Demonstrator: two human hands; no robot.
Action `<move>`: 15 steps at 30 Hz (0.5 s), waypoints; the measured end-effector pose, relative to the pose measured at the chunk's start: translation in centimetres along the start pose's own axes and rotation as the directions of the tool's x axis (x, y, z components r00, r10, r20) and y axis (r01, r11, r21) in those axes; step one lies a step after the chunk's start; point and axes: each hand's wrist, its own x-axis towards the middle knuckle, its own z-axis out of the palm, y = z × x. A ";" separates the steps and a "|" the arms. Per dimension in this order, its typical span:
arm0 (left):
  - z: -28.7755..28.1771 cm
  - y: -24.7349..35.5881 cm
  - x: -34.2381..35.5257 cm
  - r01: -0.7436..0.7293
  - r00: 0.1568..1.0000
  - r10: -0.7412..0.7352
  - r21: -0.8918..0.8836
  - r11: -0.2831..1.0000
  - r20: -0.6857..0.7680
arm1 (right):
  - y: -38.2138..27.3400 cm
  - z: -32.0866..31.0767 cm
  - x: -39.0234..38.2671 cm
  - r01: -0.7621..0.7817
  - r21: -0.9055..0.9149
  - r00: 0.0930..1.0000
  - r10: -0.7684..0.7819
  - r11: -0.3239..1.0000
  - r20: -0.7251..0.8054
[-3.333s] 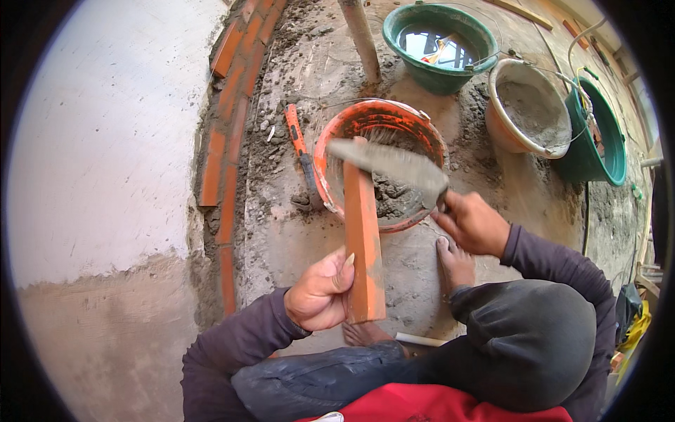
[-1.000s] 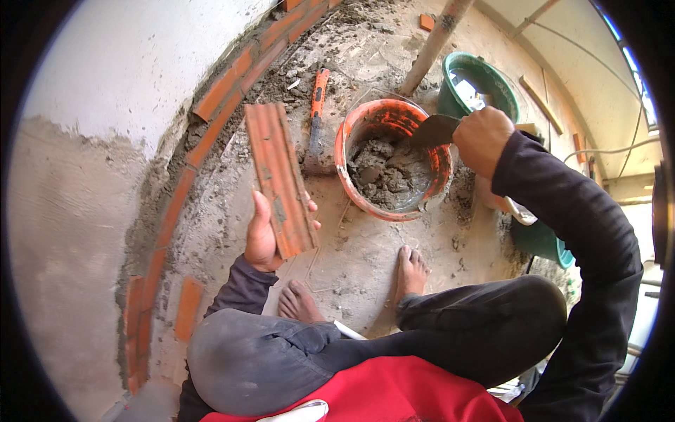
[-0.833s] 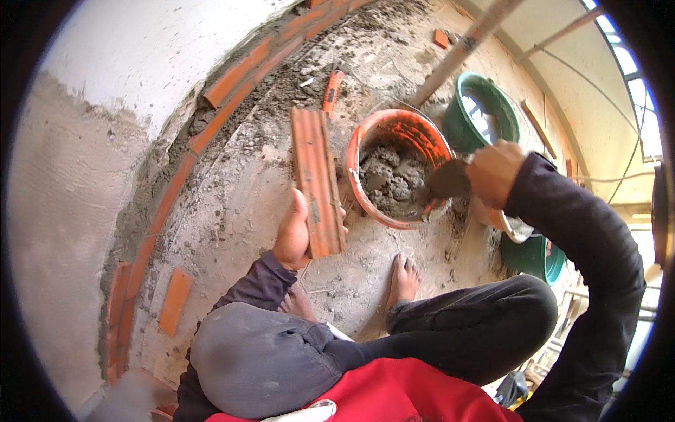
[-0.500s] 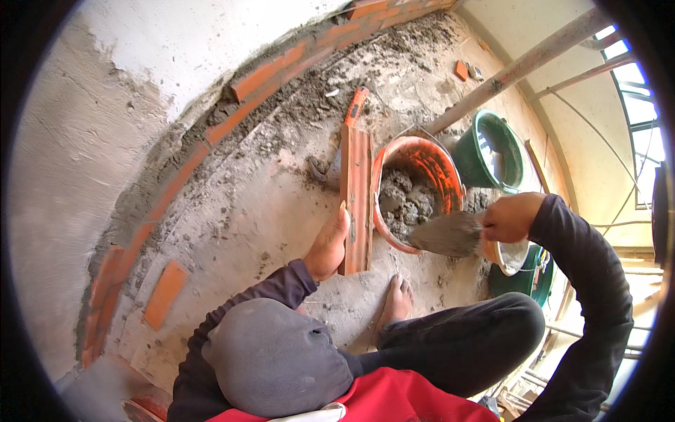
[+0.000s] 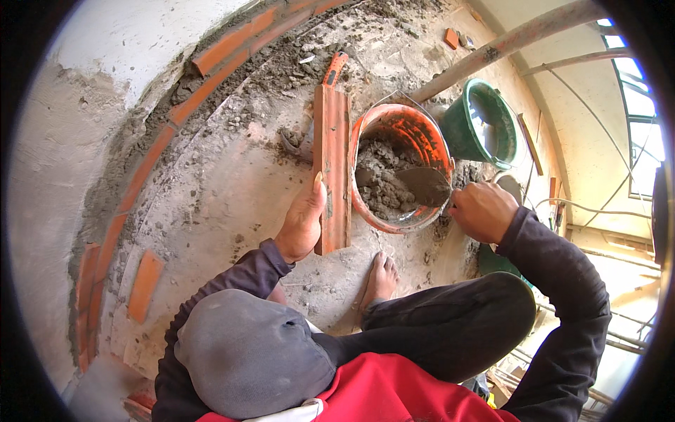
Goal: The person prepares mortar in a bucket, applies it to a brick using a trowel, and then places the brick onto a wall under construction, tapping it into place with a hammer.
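My left hand (image 5: 302, 221) is closed on a long grooved red brick (image 5: 332, 169), its thumb lying along one side. The brick is held upright in the picture, just left of an orange bucket (image 5: 360, 207). Grey mortar (image 5: 380, 179) fills the lower part of that bucket. In my right hand (image 5: 485, 211), at the bucket's right rim, is a trowel; its handle is hidden by my fingers. The trowel blade (image 5: 423, 186) reaches inside the bucket and rests against the mortar.
A green bucket (image 5: 457, 133) stands beyond the orange one, near a slanting pole (image 5: 513, 42). An orange-handled tool (image 5: 336, 68) lies behind the brick. Left, a low brick course (image 5: 148, 165) follows the wall, and a loose brick (image 5: 145, 287) lies nearby. My bare foot (image 5: 382, 281) is below the bucket.
My right hand has moved the trowel from over the bucket's near right rim into the bucket, onto the mortar. My left hand still holds the brick; the whole view has shifted slightly.
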 end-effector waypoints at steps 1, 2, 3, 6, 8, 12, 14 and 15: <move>0.1 0.2 0.2 -0.013 1.000 0.013 0.021 1.000 0.006 | 0.3 -0.3 -0.5 0.003 0.029 1.000 -0.003 1.000 0.000; 0.2 0.4 0.4 -0.009 1.000 0.009 0.008 1.000 0.022 | 0.7 -0.7 -1.0 0.007 0.058 1.000 -0.007 0.998 0.001; -0.1 0.6 0.3 -0.006 1.000 0.006 0.005 1.000 0.025 | 0.8 -1.6 -1.1 -0.026 0.041 1.000 0.027 0.999 -0.005; -0.5 0.0 0.7 0.027 0.999 -0.027 0.009 1.000 0.030 | 1.3 -4.1 -2.1 -0.143 0.057 0.989 0.145 0.988 -0.030; -0.5 -0.4 1.5 0.059 0.998 -0.060 0.012 0.998 0.033 | 2.6 -2.5 -1.4 -0.013 0.208 1.000 0.012 0.978 0.003; 0.0 0.1 4.3 0.015 1.000 -0.015 0.154 0.988 -0.006 | 4.8 1.4 1.3 0.081 0.192 0.994 -0.094 0.978 0.059; 0.3 0.7 5.9 0.008 0.999 -0.001 0.166 0.986 -0.041 | 5.7 0.4 1.9 -0.040 0.038 0.997 0.037 0.998 0.068; 0.5 1.1 7.3 0.023 0.999 -0.017 0.120 0.993 -0.052 | 6.6 -0.1 1.9 -0.042 0.039 0.997 0.039 0.998 0.063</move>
